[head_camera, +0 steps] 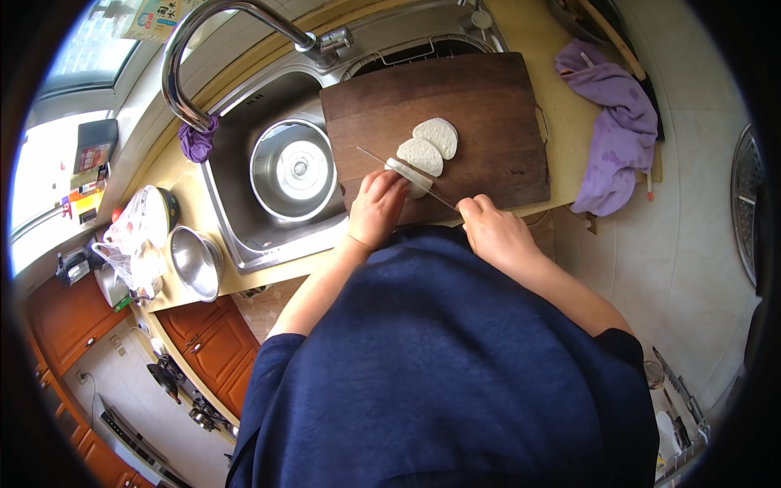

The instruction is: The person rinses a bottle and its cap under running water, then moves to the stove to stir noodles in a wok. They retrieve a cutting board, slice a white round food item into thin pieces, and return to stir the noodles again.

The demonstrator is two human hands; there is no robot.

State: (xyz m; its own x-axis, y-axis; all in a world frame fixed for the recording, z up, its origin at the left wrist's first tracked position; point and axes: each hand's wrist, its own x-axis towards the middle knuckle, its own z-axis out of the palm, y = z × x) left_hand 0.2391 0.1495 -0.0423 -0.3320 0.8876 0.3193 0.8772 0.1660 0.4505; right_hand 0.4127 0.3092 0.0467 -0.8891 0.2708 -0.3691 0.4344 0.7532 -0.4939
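Note:
On the dark wooden cutting board (378,110) lie two flat, rough-faced white food slices (435,139), one overlapping the other. I cannot tell exactly what food it is. My right hand (495,233) grips a knife (444,201), seen almost edge-on, at the board's near edge. The blade runs between a third, tilted white slice (407,172) and the remaining white piece (418,191). My left hand (378,204) holds that piece from the left, fingertips close to the blade. Part of the piece is hidden by this hand and the blade.
The board spans the right part of the steel sink (235,201). A steel pot (293,171) sits in the left basin under a curved faucet (177,67). A steel bowl (195,262) and plastic bags (137,226) stand at left. A purple cloth (616,134) hangs at right.

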